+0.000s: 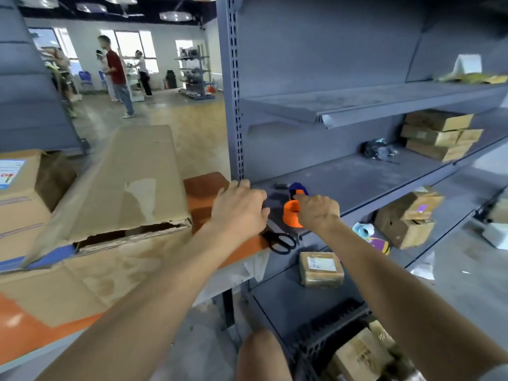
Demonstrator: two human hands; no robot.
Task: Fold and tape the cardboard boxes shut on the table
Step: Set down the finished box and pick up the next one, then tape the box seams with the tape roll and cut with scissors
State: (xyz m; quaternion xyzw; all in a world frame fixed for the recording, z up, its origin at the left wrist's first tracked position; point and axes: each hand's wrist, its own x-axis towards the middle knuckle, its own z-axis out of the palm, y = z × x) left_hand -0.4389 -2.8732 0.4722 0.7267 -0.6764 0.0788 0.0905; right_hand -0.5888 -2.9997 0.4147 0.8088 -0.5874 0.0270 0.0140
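Note:
A large flattened cardboard box (121, 188) lies on the orange table (203, 193), with a torn front edge and a wide flap hanging toward me. My left hand (239, 210) lies palm-down at the table's right edge, fingers relaxed, next to black scissors (280, 240). My right hand (317, 213) reaches onto the grey shelf and grips an orange and blue tape dispenser (292, 213). Part of the dispenser is hidden behind my fingers.
A labelled cardboard box (19, 193) stands at the far left. The grey metal shelving (357, 174) on the right holds small taped parcels (320, 269), stacked boxes (437, 136) and clutter. Several people stand far back in the room.

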